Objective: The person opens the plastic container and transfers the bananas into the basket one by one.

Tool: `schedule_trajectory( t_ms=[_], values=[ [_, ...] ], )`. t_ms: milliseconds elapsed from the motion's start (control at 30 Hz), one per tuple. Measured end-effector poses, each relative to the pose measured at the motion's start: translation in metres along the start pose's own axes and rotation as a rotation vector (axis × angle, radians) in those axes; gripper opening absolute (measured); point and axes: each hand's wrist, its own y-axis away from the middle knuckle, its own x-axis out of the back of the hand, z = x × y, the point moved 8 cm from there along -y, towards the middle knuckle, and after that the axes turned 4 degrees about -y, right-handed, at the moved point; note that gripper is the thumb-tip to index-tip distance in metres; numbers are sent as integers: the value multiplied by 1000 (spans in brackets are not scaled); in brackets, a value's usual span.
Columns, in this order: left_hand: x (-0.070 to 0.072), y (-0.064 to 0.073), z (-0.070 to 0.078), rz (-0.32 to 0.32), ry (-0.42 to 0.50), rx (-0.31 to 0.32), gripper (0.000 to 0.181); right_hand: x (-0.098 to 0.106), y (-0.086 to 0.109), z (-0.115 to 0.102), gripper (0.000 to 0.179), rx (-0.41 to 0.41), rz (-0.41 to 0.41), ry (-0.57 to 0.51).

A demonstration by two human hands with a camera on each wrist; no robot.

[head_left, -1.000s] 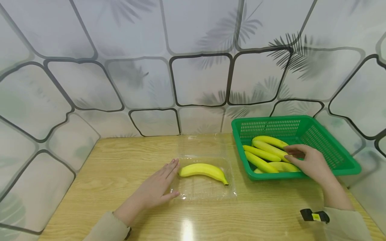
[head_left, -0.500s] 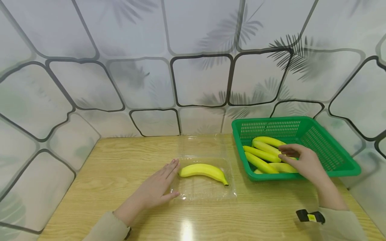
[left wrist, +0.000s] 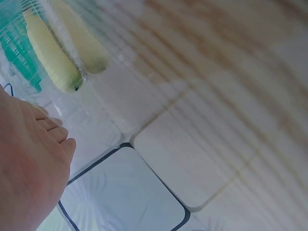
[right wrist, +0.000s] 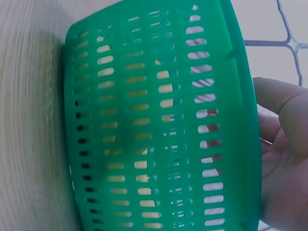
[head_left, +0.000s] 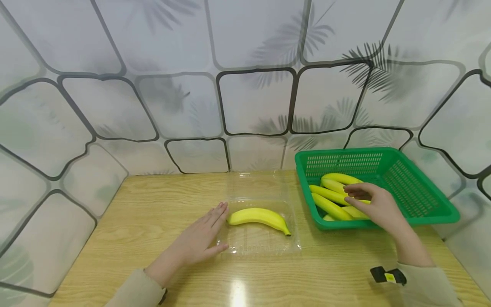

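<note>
In the head view a yellow banana (head_left: pixel 258 216) lies in an open clear plastic clamshell box (head_left: pixel 261 246), its stem toward the lower right. My left hand (head_left: pixel 195 238) rests at the left edge of that box, its fingers straight; the left wrist view shows this hand (left wrist: pixel 33 159) and the banana (left wrist: pixel 50 53) through the plastic. Over the green basket (head_left: pixel 418 192) is my right hand (head_left: pixel 377 209), fingers bent and spread, with nothing between them. Several bananas (head_left: pixel 331 208) lie under and beside it. The basket's slotted wall (right wrist: pixel 236 120) covers most of the right wrist view.
The box's clear lid (head_left: pixel 257 185) is folded back toward the patterned wall covering (head_left: pixel 253 102). Both containers stand on a wood-grain table (head_left: pixel 165 192). The basket is to the right of the box, with a gap between them.
My right hand has moved left across the bananas in the basket, holding none. My left hand, the box and its banana have stayed in place.
</note>
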Motion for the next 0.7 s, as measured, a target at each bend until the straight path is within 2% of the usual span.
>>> schedule_trajectory(
  t_ms=[300,700],
  values=[
    [0,-1,0,2,3,-3,94,-8,-1,-11,34,-3,-17,-39],
    [2,0,1,2,10,-3,94,-17,-1,-29,33,38,-38,-52]
  ],
)
